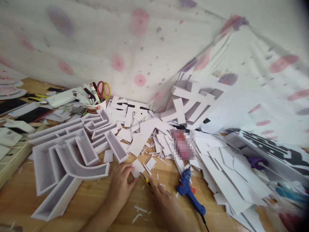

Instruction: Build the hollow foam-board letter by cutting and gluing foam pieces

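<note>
Wooden table (91, 193) buried in foam offcuts (229, 174): your left hand (123, 182) pinches a white scrap (138, 167) at the front, your right hand (166, 203) closes round a yellow cutter (146, 181), its blade mostly hidden.

glue gun (189, 190) R of R hand (166, 203) | card scrap (137, 168) at L hand (123, 180) | pen cup (96, 104) bhd letters (70, 158)

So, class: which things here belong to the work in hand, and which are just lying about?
In hand: left hand, small white piece, right hand, yellow cutter.
Lying about: blue glue gun, cup of pens, foam letters, loose offcuts.
</note>
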{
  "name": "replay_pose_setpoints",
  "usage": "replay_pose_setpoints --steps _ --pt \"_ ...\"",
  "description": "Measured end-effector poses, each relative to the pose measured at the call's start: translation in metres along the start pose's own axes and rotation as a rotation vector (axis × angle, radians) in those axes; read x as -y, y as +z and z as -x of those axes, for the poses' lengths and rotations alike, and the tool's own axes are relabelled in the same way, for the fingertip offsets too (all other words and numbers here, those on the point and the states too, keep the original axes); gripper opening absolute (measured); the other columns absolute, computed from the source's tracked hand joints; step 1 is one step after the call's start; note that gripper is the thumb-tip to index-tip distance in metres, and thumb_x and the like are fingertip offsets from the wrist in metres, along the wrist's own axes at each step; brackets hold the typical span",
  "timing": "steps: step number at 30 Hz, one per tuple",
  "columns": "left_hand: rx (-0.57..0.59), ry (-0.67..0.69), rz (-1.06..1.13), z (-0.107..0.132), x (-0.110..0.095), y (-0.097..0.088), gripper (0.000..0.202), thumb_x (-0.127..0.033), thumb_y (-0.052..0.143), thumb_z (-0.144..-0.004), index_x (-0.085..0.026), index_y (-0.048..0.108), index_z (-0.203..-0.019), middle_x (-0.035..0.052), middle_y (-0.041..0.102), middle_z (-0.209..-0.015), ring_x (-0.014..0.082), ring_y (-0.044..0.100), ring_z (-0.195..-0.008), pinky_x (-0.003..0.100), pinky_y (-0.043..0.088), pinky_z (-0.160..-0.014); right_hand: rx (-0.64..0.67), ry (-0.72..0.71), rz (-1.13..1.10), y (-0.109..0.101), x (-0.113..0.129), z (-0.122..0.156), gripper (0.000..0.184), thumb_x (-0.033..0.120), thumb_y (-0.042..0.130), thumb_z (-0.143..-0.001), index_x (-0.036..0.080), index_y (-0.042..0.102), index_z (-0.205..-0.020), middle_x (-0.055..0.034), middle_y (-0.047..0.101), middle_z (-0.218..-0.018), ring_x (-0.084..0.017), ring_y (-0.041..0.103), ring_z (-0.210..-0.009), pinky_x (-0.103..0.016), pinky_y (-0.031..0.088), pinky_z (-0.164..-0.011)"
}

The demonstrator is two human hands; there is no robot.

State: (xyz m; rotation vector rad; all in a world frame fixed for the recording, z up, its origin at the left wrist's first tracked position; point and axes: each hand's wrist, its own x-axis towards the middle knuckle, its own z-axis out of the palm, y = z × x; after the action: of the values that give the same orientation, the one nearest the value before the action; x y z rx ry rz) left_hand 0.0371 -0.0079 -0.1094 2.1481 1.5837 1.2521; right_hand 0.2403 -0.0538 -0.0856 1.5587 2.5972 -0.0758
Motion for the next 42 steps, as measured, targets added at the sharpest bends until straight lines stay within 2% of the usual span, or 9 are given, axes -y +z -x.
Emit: replay_pose_setpoints --steps 4,9,13,17,21,27,37,42 --pt "-0.01 -0.007 -0.013 -0.001 -0.001 -0.001 0.019 -0.017 0.062 -0.073 -0.02 0.058 -0.09 0.0063 0.064 -0.094 0.0229 0.061 -0.092 0.041 0.052 -0.081 0.003 0.006 -0.02 0.005 0.0 0.002 0.067 0.002 0.046 -0.081 0.019 0.024 -0.143 -0.0055 0.064 -0.086 -0.013 0.064 -0.063 -0.019 0.046 -0.049" --pt "-0.017 0.033 -0.016 -0.003 -0.002 -0.003 0.019 -0.015 0.063 -0.071 -0.02 0.058 -0.088 0.0062 0.064 -0.092 0.0233 0.061 -0.089 0.041 0.052 -0.078 0.091 0.039 -0.066 -0.011 0.002 0.001 0.058 0.004 0.045 -0.084 0.017 0.034 -0.139 -0.0086 0.066 -0.092 -0.015 0.066 -0.07 -0.02 0.05 -0.055" --pt "-0.023 0.027 -0.006 -0.003 -0.002 -0.003 0.019 -0.014 0.061 -0.07 -0.02 0.058 -0.088 0.0063 0.064 -0.092 0.0233 0.061 -0.091 0.041 0.052 -0.08 0.035 0.044 -0.216 -0.025 -0.003 0.005 0.054 0.008 0.043 -0.086 0.02 0.035 -0.139 -0.0079 0.066 -0.1 -0.015 0.067 -0.076 -0.022 0.053 -0.066" --pt "-0.021 0.027 -0.005 -0.002 -0.001 -0.002 0.019 -0.015 0.061 -0.071 -0.02 0.058 -0.089 0.0066 0.063 -0.093 0.0232 0.061 -0.09 0.041 0.052 -0.079 -0.004 0.111 -0.301 -0.03 -0.009 0.007 0.055 0.01 0.041 -0.089 0.02 0.029 -0.142 -0.0068 0.066 -0.097 -0.016 0.067 -0.077 -0.023 0.052 -0.069" --pt "-0.01 0.031 -0.02 -0.001 0.001 -0.001 0.018 -0.018 0.062 -0.072 -0.02 0.058 -0.089 0.0069 0.063 -0.093 0.0237 0.061 -0.09 0.041 0.052 -0.078 0.051 0.141 -0.263 -0.038 0.001 -0.013 0.054 0.01 0.041 -0.09 0.019 0.029 -0.142 -0.0075 0.066 -0.096 -0.017 0.066 -0.078 -0.022 0.05 -0.068" --pt "-0.012 0.026 -0.023 0.0 0.002 0.001 0.02 -0.019 0.061 -0.072 -0.019 0.059 -0.092 0.008 0.064 -0.094 0.0245 0.061 -0.09 0.042 0.052 -0.078 0.143 0.145 -0.199 -0.055 0.023 -0.048 0.053 0.014 0.041 -0.091 0.021 0.029 -0.142 -0.0125 0.062 -0.113 -0.018 0.066 -0.087 -0.024 0.049 -0.071" --pt "-0.013 0.001 0.0 0.0 0.001 0.001 0.022 -0.015 0.061 -0.07 -0.02 0.059 -0.091 0.0076 0.064 -0.095 0.0243 0.062 -0.09 0.042 0.052 -0.078 0.151 0.154 -0.209 -0.05 0.023 -0.051 0.052 0.015 0.038 -0.092 0.019 0.027 -0.143 -0.0141 0.061 -0.115 -0.019 0.066 -0.088 -0.025 0.05 -0.073" --pt "-0.028 0.021 -0.013 -0.001 0.0 0.001 0.021 -0.015 0.062 -0.07 -0.019 0.059 -0.09 0.0077 0.064 -0.093 0.0247 0.062 -0.088 0.042 0.053 -0.076 0.15 0.149 -0.18 -0.05 0.025 -0.049 0.054 0.01 0.038 -0.09 0.018 0.027 -0.142 -0.0133 0.063 -0.111 -0.018 0.066 -0.087 -0.024 0.051 -0.071"
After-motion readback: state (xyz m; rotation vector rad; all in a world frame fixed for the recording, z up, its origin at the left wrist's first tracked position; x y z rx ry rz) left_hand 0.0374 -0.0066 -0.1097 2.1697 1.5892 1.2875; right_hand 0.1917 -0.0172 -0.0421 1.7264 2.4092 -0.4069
